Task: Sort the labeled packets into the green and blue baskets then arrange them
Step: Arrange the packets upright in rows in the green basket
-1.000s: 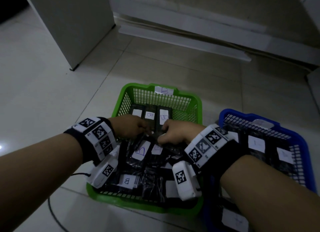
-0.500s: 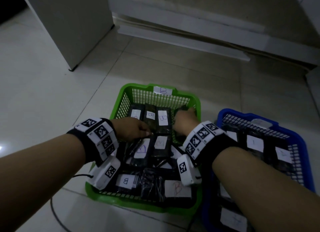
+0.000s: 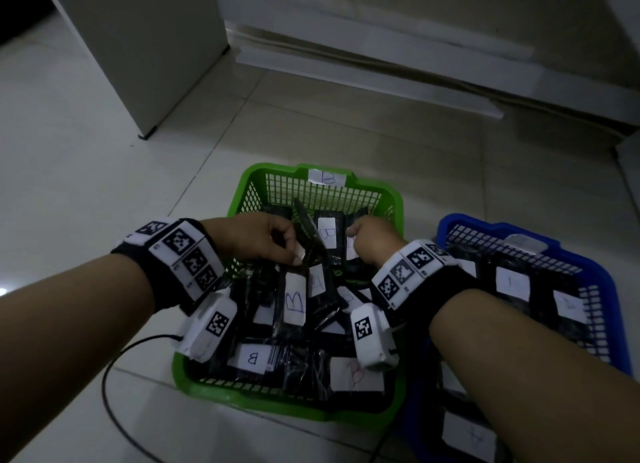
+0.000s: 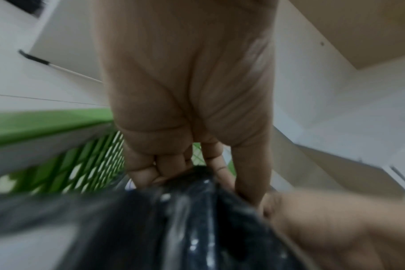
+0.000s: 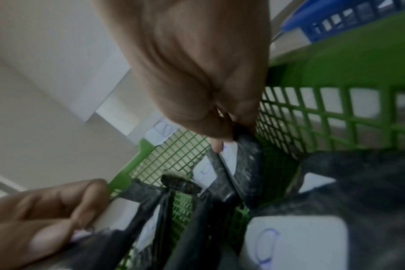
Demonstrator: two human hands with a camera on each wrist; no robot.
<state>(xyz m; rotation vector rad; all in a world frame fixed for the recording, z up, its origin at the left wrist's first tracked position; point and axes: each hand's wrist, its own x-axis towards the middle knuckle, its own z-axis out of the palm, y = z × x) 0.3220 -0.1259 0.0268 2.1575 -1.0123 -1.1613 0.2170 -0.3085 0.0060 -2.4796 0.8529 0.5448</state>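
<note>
- Head view is dim and grey, with one small glare spot on the floor tiles well left of the hands.
- Wall lines bow toward the frame edges.
- Both wrist views are brighter but soft; the black packet nearest the left lens smears with motion blur.

Both forearms extend forward and converge, each wrist wrapped in a dark band carrying black-and-white markers. Left hand: knuckles up, fingers curled, thumb and fingertips pinching a dark packet. Right hand: knuckles up, fingers curled downward, fingertips pinching the top edge of another dark packet.
</note>
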